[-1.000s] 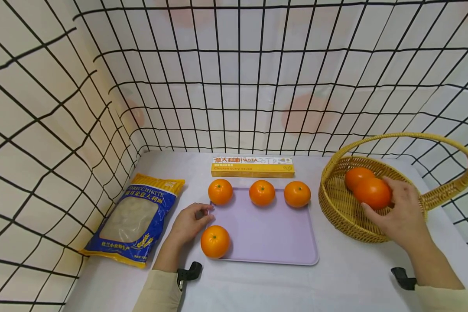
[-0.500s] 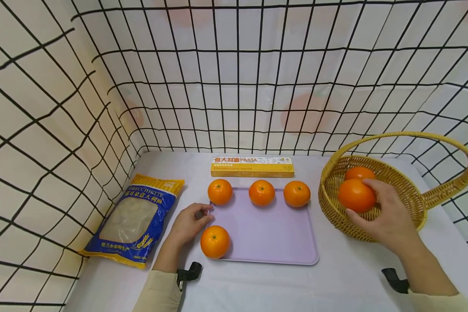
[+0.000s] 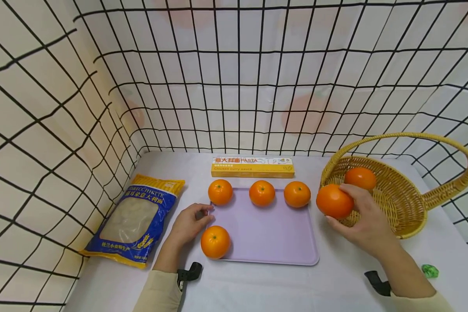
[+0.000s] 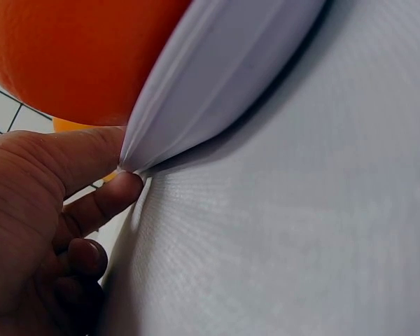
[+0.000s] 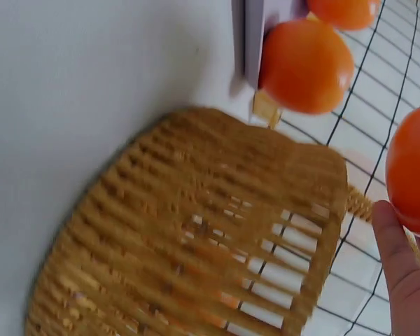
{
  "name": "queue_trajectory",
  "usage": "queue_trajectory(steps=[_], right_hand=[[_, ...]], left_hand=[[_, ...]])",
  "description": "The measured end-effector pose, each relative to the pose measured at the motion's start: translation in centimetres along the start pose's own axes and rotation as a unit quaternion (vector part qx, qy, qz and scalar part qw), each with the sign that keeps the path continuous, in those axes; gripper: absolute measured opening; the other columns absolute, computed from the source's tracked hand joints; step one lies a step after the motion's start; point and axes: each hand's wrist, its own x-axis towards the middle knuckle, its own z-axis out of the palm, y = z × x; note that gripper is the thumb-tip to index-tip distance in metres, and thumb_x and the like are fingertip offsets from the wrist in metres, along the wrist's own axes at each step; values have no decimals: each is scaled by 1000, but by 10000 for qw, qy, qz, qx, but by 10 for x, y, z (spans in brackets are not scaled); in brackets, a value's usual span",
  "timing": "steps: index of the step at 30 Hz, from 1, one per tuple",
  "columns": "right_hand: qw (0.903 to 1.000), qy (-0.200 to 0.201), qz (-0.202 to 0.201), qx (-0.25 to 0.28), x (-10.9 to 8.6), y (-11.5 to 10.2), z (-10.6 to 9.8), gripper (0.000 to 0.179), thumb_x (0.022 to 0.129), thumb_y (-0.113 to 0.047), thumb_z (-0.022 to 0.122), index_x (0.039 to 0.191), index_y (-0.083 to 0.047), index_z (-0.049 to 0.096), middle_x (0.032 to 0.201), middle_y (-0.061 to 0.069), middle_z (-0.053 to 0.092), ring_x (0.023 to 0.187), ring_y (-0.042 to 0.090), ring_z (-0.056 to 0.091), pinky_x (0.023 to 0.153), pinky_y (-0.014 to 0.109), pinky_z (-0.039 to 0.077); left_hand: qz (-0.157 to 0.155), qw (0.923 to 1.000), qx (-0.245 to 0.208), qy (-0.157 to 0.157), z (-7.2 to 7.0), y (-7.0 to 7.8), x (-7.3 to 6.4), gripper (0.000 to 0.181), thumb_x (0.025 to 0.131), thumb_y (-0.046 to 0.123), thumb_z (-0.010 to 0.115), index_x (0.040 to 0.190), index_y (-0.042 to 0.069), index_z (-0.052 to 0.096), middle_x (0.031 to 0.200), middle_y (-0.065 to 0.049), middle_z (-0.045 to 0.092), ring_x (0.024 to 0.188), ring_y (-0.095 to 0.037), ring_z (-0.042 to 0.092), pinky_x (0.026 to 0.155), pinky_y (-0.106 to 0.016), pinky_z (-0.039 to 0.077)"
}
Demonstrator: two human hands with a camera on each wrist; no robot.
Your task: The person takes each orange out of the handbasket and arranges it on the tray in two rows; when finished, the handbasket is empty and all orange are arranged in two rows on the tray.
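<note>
The left grip (image 3: 189, 223) pinches the left rim of a lilac tray (image 3: 273, 236), probably light and stiff, with one orange (image 3: 215, 242) just nearer than the grip and another just beyond it. Well to its right, the right grip (image 3: 370, 229) holds a glossy orange (image 3: 334, 202) between thumb and fingers, raised at the left rim of a wicker basket (image 3: 403, 208). It should be firm and light, but smooth enough to slip, so best held round its widest part
</note>
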Motion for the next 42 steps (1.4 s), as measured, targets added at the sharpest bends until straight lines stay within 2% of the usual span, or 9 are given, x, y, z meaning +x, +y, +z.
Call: queue_trajectory(steps=[2,3,6,9,15,22,29,34,42], right_hand=[[10000,-35,-40,30,0,-2,5,93,66,-10,94,146,-13,47,141,15,49,114,35,57,94,-4,23],[10000,-43,-41,61,0,-4,8,92,66,-10,95,145,-13,48,141,15,49,114,35,58,97,0,33],[9997,-209,82,140,-1,-10,16,87,67,-14,96,141,-15,52,139,14,48,116,40,57,100,33,55],[9990,-326,221,215,-1,-17,24,86,67,-17,96,140,-15,52,137,15,46,116,43,56,90,67,51],[9969,-516,379,463,0,-25,38,86,69,-19,96,142,-16,51,136,14,43,117,41,56,90,60,53],[9955,-653,35,686,3,-31,55,85,68,-13,95,142,-18,52,142,12,49,122,35,59,88,52,59],[9916,-858,145,958,5,-38,69,85,73,-14,92,145,-24,49,143,8,48,123,33,57,93,56,56],[9908,-812,306,1037,9,-42,76,86,73,-14,92,144,-24,46,144,9,47,123,30,56,91,42,58],[9792,-997,620,1657,15,-52,86,83,76,-13,90,144,-25,44,145,6,46,124,30,56,90,27,56]], left_hand=[[-14,10000,0,0,0,0,0,27,91,29,77,117,26,74,104,3,66,98,-19,57,96,-40,48],[-24,10000,-13,-5,0,0,0,26,91,29,77,117,26,74,104,3,66,98,-19,57,96,-40,49],[-34,10000,-23,-12,0,-1,0,26,91,29,77,117,27,74,104,3,66,99,-19,57,97,-41,49],[-34,10000,-42,-18,0,0,-1,26,92,30,77,117,27,74,104,3,66,99,-19,57,96,-40,49],[-29,10000,-58,-3,0,1,-1,25,92,29,76,117,26,74,104,3,66,98,-19,56,96,-40,49],[47,9999,-87,26,1,-1,-1,25,92,28,76,117,26,74,103,3,66,98,-18,57,96,-41,49],[65,9999,-124,13,2,-2,-1,25,92,28,76,117,26,73,104,5,66,100,-18,58,98,-43,50],[70,9999,-145,5,1,-2,0,25,92,28,76,117,26,73,104,4,66,100,-19,58,100,-43,50],[7,9999,-129,-14,1,-1,0,25,92,28,76,117,27,73,103,4,66,99,-18,57,98,-41,49]])
